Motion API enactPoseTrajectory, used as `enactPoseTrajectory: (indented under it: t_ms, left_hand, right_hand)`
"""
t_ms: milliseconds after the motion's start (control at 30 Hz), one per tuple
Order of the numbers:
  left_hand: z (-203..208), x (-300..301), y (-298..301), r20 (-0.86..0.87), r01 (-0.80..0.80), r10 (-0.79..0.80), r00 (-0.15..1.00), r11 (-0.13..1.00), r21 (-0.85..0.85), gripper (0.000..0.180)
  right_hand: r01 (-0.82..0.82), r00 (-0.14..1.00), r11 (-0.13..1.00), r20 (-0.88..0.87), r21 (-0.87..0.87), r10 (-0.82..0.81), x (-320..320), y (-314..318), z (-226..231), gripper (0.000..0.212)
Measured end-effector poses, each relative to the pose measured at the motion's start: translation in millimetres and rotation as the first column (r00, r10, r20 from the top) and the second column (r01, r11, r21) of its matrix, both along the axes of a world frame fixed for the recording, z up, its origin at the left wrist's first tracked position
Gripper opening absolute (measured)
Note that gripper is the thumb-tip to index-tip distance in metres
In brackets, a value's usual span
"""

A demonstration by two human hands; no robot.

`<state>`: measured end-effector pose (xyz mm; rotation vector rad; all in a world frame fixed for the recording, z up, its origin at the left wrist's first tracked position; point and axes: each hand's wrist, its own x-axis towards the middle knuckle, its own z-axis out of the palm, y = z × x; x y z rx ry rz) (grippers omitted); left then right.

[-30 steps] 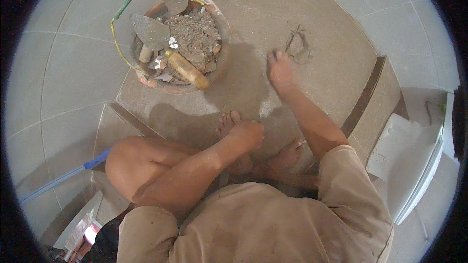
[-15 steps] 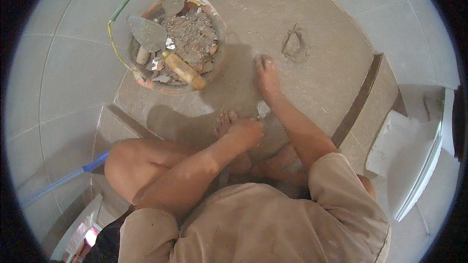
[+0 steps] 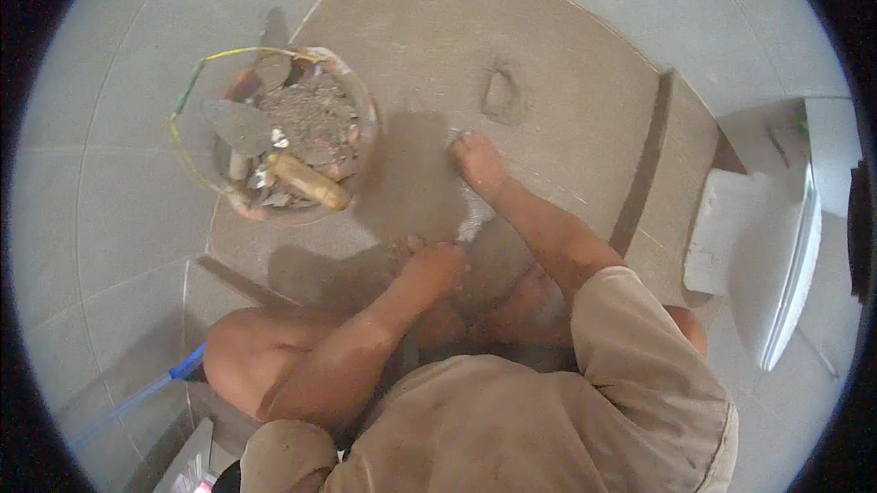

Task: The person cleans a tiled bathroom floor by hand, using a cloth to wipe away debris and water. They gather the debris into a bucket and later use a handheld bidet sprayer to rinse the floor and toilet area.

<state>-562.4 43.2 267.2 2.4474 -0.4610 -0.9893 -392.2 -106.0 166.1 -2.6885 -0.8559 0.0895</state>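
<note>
My right hand [image 3: 480, 164] is low over the dusty tan floor [image 3: 566, 159], fingers curled in and pointing down at the surface. Whatever its fingers hold, if anything, is hidden. Closer to me, my left hand [image 3: 437, 267] is closed into a fist beside my bare foot, its contents also out of sight. A pale, wet-looking streak [image 3: 471, 215] lies on the floor between the hands. Beyond the right hand is a rough-edged hollow [image 3: 502, 95] in the floor. Both hands are apart from the bucket [image 3: 373, 127] at the left.
The bucket, with a yellow-and-green handle, holds grey rubble, a trowel [image 3: 239, 126] and a tool with a wooden handle [image 3: 309, 182]. A raised ledge [image 3: 671, 164] runs along the right, next to a white curved object [image 3: 776, 246]. A blue strap [image 3: 187, 363] lies at the left.
The view has turned, so the bucket and the hollow appear lower and further left. My right hand has shifted slightly toward me; both hands stay closed.
</note>
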Motion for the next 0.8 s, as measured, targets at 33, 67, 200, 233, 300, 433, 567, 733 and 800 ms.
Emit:
enactPoseTrajectory:
  t_ms: [33, 67, 200, 233, 300, 433, 567, 733, 800]
  left_hand:
    - [-6.3, -3.2, 0.8, 0.005, 0.031, -0.031, 1.000, 1.000, -0.004, 0.042]
    - [-16.5, -8.1, 1.2, -0.009, 0.018, -0.019, 1.000, 1.000, -0.021, 0.042]
    - [-7.1, -1.1, 1.4, -0.068, -0.029, 0.026, 0.997, 0.999, -0.041, 0.039]
    - [5.2, 4.4, 0.5, -0.091, -0.028, 0.024, 0.996, 0.999, -0.043, 0.038]
    - [4.9, -3.3, 19.2, -0.084, -0.057, 0.058, 0.995, 0.998, 0.006, 0.038]
    - [27.8, 19.1, -4.3, -0.149, 0.160, -0.140, 0.979, 0.979, 0.130, 0.041]
    - [4.1, -4.1, 25.0, -0.059, 0.057, -0.057, 0.997, 0.998, 0.003, 0.043]
    - [-12.1, -28.6, 65.7, 0.079, -0.008, 0.016, 0.997, 0.995, -0.104, 0.045]
    - [-6.1, -26.3, 59.6, 0.042, 0.017, -0.011, 0.999, 0.989, -0.149, 0.046]
  right_hand:
    - [0.065, 0.997, 0.997, -0.051, 0.038, -0.063, -4.5, 6.3, 3.2, 0.018]
    - [0.209, 0.965, 0.976, -0.176, 0.064, -0.195, -7.4, 12.2, 8.4, 0.017]
    - [0.620, 0.774, 0.725, -0.386, 0.299, -0.502, 7.2, 41.4, 37.3, 0.019]
    - [0.673, 0.740, 0.616, -0.379, 0.409, -0.556, 10.8, 44.7, 42.9, 0.020]
    - [0.648, 0.757, 0.618, -0.467, 0.445, -0.457, 6.3, 96.8, 113.9, 0.017]
    - [0.272, 0.952, 0.577, -0.128, 0.770, -0.279, 5.3, 128.4, 203.9, 0.012]
    - [0.018, 0.992, 0.970, -0.127, 0.243, 0.013, -8.9, 189.6, 198.8, 0.031]
    - [0.479, 0.878, 0.644, -0.318, 0.597, -0.357, -58.8, 157.6, 215.9, 0.020]
    - [0.441, 0.813, 0.668, 0.049, 0.599, -0.581, -76.3, 90.0, 151.3, 0.019]
